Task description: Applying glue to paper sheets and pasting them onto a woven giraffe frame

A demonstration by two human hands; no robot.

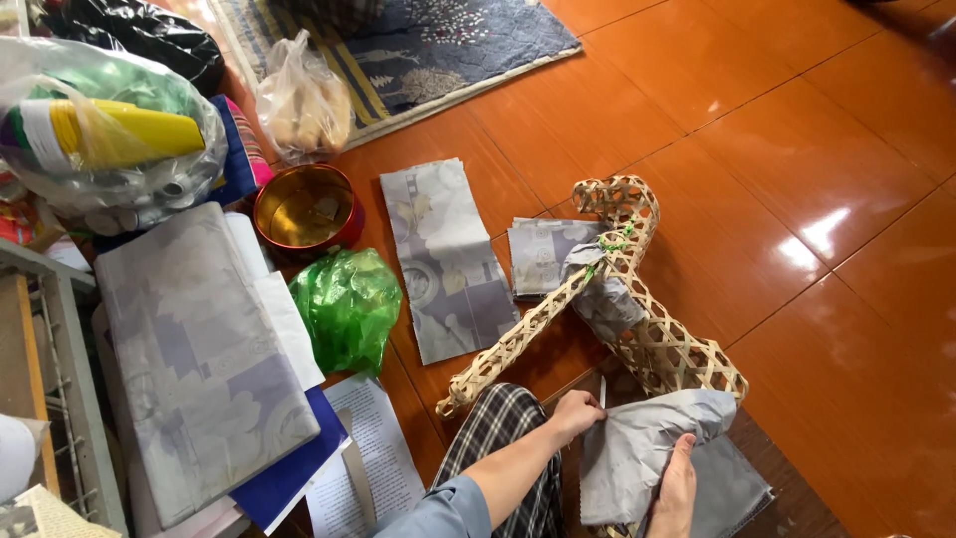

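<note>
My left hand (576,411) pinches the upper edge of a grey patterned paper sheet (642,443), close to a thin blade or scissors tip (601,392). My right hand (677,485) lies against the sheet's lower part, fingers pressing it. The sheet rests over my lap and more grey paper (732,488). Just beyond it lies a woven bamboo frame (637,319) shaped like a figure, partly stuffed with grey paper and tied with green string. My plaid trouser leg (503,428) shows beneath my left forearm.
Grey paper pieces (448,259) lie on the orange tiled floor. To the left are a stack of paper sheets (199,359), a green plastic bag (347,304), a round red-gold tin (305,211), clear bags of materials (110,130) and a rug (428,45).
</note>
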